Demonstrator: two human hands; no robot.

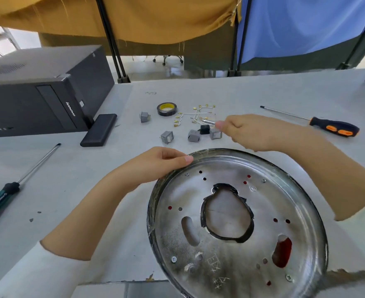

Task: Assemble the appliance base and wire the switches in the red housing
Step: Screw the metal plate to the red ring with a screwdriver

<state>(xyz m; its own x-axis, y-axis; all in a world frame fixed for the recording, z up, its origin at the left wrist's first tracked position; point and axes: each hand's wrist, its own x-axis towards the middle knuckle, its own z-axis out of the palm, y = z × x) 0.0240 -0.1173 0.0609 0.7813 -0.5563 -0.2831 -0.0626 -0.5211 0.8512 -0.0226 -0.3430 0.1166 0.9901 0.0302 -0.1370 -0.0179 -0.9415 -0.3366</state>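
The bench [241,93] spans the frame. The computer tower [37,91] lies at upper left. The round metal base plate [237,222] fills the lower right, its central opening edged in black tape, with red showing through several holes. The left hand [155,166] reaches in from lower left, its grip curled over the plate's upper left rim. The right hand [256,132] reaches in from the right above the plate, its grip closed narrowly around a thin metal tool [208,121] pointing left. Just beyond it, at upper centre, lie grey switches [193,135], white wires with brass terminals [195,114] and a tape roll [167,109]. An orange-handled screwdriver [332,126] lies at right; a green-handled screwdriver [7,194] at left.
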